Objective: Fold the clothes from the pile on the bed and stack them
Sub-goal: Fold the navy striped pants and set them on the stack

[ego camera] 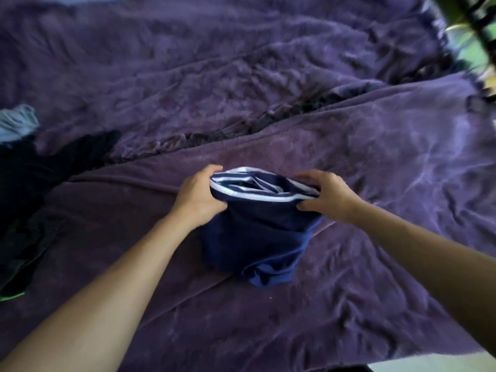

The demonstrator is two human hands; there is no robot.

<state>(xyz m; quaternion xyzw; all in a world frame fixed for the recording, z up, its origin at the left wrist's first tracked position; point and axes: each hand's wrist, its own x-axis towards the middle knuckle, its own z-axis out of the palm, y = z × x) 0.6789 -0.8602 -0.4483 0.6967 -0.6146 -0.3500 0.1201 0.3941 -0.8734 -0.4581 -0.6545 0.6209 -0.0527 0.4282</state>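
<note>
Gripping a navy garment (257, 237) by its white-striped end, left hand (197, 196) and right hand (326, 196) hold it over the purple bed (375, 162). Unfolded clothes (29, 183) lie far left. Keeping edges aligned should give a neat fold.

Folded garment (257, 237): lies on the blanket, between the two hands.
Blanket (375, 162): under the folded garment, spreading out from it on every side.
Left hand (200, 196): at the folded garment's far left corner, gripping its edge.
Right hand (327, 196): at the folded garment's far right corner, fingers on top, thumb on the near side.
Pile of clothes (24, 200): well to the left of the folded garment, apart from it.
Bedcover (188, 63): behind the folded garment, beyond the blanket's far edge.
</note>
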